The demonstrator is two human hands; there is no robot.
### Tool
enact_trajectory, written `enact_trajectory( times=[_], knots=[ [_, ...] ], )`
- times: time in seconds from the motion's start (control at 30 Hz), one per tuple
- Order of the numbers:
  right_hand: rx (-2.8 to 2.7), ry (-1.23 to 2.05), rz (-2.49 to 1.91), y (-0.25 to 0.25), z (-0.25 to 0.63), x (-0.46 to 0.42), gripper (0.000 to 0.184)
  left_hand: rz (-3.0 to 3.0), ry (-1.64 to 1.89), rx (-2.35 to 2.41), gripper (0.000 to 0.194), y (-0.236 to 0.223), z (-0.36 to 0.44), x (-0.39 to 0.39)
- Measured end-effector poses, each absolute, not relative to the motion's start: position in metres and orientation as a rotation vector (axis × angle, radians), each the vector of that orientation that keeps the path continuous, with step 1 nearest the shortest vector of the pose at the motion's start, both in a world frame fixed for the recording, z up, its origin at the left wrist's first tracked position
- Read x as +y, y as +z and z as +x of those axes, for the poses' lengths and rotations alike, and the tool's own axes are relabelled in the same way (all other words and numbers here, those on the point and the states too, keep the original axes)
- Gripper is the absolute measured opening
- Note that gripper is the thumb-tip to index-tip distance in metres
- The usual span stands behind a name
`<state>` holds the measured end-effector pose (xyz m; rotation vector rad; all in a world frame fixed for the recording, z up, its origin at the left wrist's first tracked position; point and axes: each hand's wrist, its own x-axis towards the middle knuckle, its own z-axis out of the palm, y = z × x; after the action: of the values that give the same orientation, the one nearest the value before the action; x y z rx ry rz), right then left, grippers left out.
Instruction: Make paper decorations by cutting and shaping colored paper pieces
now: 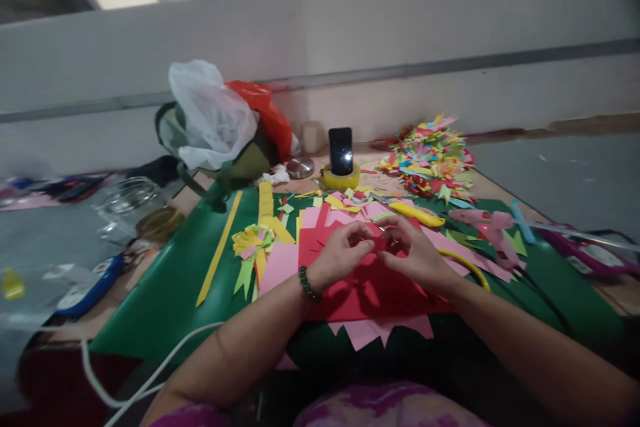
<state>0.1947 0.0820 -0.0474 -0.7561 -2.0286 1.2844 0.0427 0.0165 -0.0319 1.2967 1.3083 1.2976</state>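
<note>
Over red paper sheets (350, 300), both hands meet with fingers pinched. My left hand (345, 250), with a dark beaded bracelet on the wrist, grips one side of a small red paper piece (381, 243). On the other side, my right hand (413, 250) pinches the same piece. The fingers partly cover it, so its exact shape is hidden. Pink paper (360, 333) with a zigzag edge lies under the red sheets. A yellow curved handle (473, 267) shows beside my right wrist. To the left of my hands rests a yellow and green paper flower (253, 243).
On the green mat (165, 300) lie a yellow strip (220, 250), a yellow-handled cutter (417, 214) and a pink glue gun (493, 227). Behind stand a phone (341, 152) on a yellow tape roll (341, 179), a colourful paper pile (435, 157) and a bag (250, 160).
</note>
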Motion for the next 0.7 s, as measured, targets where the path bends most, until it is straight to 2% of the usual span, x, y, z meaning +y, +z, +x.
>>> enact_trajectory(
  times=[0.37, 0.53, 0.6, 0.7],
  knots=[
    [-2.275, 1.042, -0.631, -0.051, 0.198, 0.083, 0.043, 1.231, 1.172, 1.288, 0.01, -0.035, 0.043, 0.014],
    [-2.276, 0.78, -0.656, -0.022, 0.221, 0.08, 0.029, 1.079, 1.218, 1.244, 0.006, -0.033, 0.034, 0.018],
    [-2.26, 0.643, -0.739, -0.008, 0.245, 0.077, 0.021, 0.947, 1.236, 1.267, 0.011, -0.031, 0.028, 0.019],
    [-2.344, 0.438, -1.01, -0.007, 0.287, 0.075, 0.022, 0.867, 1.217, 1.267, 0.016, -0.027, 0.024, 0.02]
  ],
)
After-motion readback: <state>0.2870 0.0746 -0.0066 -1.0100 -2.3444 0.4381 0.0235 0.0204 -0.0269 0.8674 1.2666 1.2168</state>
